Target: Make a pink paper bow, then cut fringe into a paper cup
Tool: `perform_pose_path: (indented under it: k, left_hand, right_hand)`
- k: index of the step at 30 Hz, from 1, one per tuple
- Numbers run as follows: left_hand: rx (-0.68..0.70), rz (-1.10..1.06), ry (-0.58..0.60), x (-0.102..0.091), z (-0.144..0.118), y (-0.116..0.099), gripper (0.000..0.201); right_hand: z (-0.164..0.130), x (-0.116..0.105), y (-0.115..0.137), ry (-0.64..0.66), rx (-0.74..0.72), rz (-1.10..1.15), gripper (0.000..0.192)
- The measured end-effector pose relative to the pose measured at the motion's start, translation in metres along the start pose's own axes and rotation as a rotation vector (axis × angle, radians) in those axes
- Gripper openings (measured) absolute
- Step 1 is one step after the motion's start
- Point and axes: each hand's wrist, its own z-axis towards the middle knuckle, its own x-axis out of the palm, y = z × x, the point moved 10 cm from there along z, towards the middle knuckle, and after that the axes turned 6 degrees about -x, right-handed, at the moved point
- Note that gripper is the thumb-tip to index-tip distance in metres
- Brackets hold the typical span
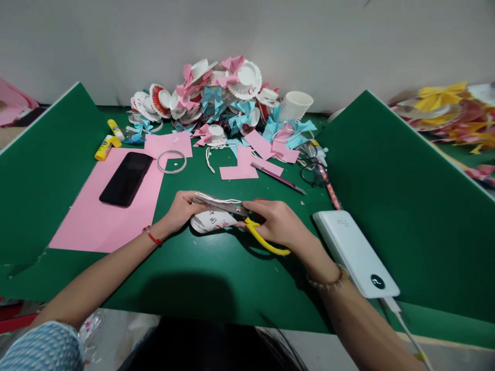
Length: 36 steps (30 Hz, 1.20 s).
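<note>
Printed with dark characters and red marks, a white paper cup (211, 221) lies on its side just above the green table. My left hand (183, 210) is closed on its far left edge. A pair of scissors (266, 243) with yellow handles is gripped in my right hand (277, 220), its blades along the cup's upper side and pointing left. A white string (218, 199) runs along the blades. Whether the blades are apart or together I cannot make out. Part of the cup is hidden behind the scissors and my fingers.
Pink paper (104, 221) at left bears a black phone (127, 178). Behind are a tape roll (171, 170), glue sticks (103, 148), a craft knife (278, 178) and a heap of paper-cup crafts (216, 100). A white power bank (353, 252) lies right, between green side panels (417, 206).
</note>
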Motion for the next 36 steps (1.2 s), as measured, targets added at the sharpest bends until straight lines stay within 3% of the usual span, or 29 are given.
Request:
perform_pose_path:
  k: [7,18,30,36]
  left_hand:
    - [-0.058,0.016,0.013,0.004,0.000,0.008,0.021]
    - [-0.056,0.030,-0.011,0.004,-0.001,0.007,0.020]
    - [-0.011,0.036,0.010,0.004,0.000,0.006,0.019]
    - [0.057,0.097,0.017,0.008,-0.002,-0.007,0.020]
  right_hand:
    - [0.001,0.000,0.000,-0.002,0.020,-0.011,0.039]
    - [0.000,0.003,0.000,0.021,0.021,0.014,0.025]
    - [0.001,0.004,0.001,-0.004,-0.009,-0.003,0.020]
    - [0.000,0.000,-0.001,-0.040,0.010,-0.029,0.018]
